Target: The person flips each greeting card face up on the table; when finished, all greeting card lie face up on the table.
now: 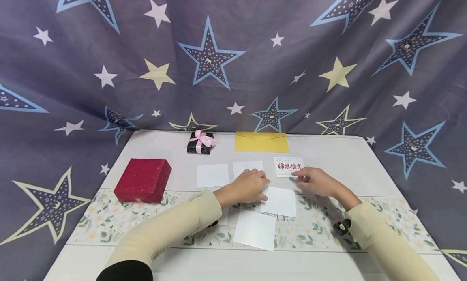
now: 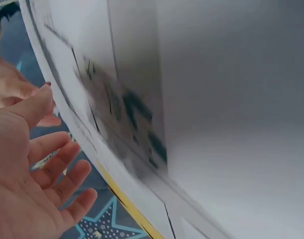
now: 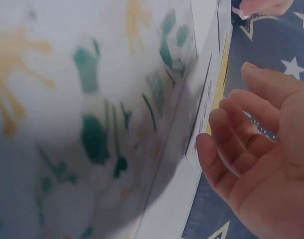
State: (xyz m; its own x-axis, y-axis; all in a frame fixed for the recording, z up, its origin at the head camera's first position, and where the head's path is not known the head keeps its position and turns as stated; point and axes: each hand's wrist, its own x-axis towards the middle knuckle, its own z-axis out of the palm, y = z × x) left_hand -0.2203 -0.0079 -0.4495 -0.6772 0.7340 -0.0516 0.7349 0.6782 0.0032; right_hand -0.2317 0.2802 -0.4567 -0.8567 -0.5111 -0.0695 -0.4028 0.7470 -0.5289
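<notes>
My left hand (image 1: 249,186) is over the middle of the table, among several white square cards, its fingers loosely bent. In the left wrist view nothing shows between the fingers of that left hand (image 2: 40,169). A white card (image 1: 278,202) lies at its fingertips, and another white card (image 1: 248,166) is partly hidden behind it. My right hand (image 1: 315,181) hovers at the lower right corner of a card with red Chinese characters (image 1: 287,166). Relaxed, slightly curved fingers on the right hand (image 3: 256,149) hold nothing in the right wrist view.
More white cards lie to the left (image 1: 213,176) and in front (image 1: 255,231); one is partly under my left forearm. A red box (image 1: 142,181) stands at the left. Farther back are a black gift box with a pink ribbon (image 1: 200,146) and a yellow envelope (image 1: 260,143).
</notes>
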